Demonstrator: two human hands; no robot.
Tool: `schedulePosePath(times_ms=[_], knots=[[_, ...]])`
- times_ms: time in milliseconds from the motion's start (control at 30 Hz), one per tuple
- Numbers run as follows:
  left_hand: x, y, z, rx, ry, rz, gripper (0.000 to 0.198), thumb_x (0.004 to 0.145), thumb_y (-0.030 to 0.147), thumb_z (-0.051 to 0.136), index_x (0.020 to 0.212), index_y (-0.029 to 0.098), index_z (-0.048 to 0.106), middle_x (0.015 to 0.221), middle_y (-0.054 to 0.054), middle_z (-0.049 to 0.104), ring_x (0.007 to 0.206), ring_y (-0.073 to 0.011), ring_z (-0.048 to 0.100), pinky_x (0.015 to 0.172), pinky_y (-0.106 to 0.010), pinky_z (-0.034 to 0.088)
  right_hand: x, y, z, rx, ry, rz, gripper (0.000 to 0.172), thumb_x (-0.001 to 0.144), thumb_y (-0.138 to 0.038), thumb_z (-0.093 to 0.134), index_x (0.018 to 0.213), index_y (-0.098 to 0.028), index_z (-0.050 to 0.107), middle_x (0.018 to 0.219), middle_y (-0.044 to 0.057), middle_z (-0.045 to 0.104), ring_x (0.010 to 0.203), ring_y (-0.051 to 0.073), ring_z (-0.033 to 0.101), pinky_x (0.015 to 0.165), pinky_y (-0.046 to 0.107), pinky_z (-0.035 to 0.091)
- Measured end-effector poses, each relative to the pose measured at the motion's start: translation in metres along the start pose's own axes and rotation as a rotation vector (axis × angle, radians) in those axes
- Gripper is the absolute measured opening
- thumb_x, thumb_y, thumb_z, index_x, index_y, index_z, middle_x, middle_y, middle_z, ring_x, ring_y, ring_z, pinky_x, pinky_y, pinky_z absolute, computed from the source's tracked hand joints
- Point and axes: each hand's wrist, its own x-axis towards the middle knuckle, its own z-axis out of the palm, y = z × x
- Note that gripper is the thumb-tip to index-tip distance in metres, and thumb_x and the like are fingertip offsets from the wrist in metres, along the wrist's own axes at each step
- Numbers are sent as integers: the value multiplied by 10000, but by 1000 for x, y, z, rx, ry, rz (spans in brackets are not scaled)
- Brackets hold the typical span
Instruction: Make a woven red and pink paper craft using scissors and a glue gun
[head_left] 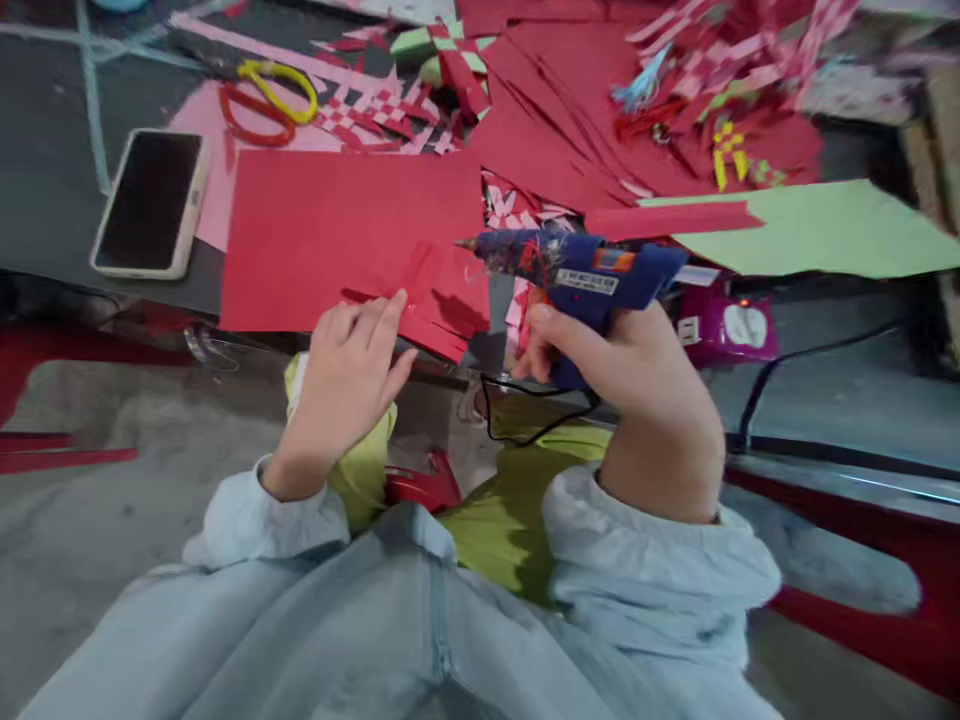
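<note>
My right hand (615, 360) is wrapped round the handle of a blue hot glue gun (581, 268). The nozzle points left, above the right part of a red paper sheet (322, 225), and thin glue threads cling to the barrel. My left hand (352, 360) lies flat near the table's front edge, fingers stretched out, the tips touching folded red paper strips (431, 315) on the sheet. Whether a strip is pinched under those fingertips is hard to see.
A phone (150, 205) and scissors (270, 100) lie at the left. Woven pink-and-red paper pieces (390, 105) and red sheets (555, 110) cover the back. Green paper (825, 225), a purple box (727, 325) and a black cable (795, 355) are at the right.
</note>
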Motion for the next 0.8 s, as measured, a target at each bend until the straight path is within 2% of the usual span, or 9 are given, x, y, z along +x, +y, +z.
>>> schedulePosePath(times_ms=[200,333,467,633,800], knots=[[0,1,0,-28,-6,-11,590,978,407,400,1475,94,354,1353,-173,584,1193,-307,517,1047,-460,373,5,-6,10,58,127,-52,398,800,-528,683,613,-209,537,437,-34,525,404,126,564,458,275,509],[-1,0,1,-75,20,-8,595,974,404,411,1496,134,321,1360,-156,582,1194,-290,520,1064,-452,361,9,-7,16,57,219,-103,265,797,-452,712,734,-228,586,460,-56,521,416,135,568,450,291,513],[-2,-1,3,-160,92,-19,626,974,407,409,1523,160,237,1377,-142,577,1175,-264,524,1069,-428,366,18,2,20,-8,302,-147,212,771,-402,738,762,-242,598,461,-52,548,392,143,568,412,298,490],[-1,-1,4,-212,99,-34,679,988,431,335,1548,142,82,1400,-152,565,1150,-262,537,1062,-430,361,26,11,26,-16,307,-158,197,773,-376,728,852,-259,591,534,-30,627,412,154,598,419,306,502],[-1,-1,3,-207,91,-38,683,967,354,397,1535,111,107,1405,-155,562,1168,-264,520,1072,-438,365,23,11,26,-143,340,-188,221,720,-318,761,852,-243,600,602,0,673,527,203,673,519,357,580]])
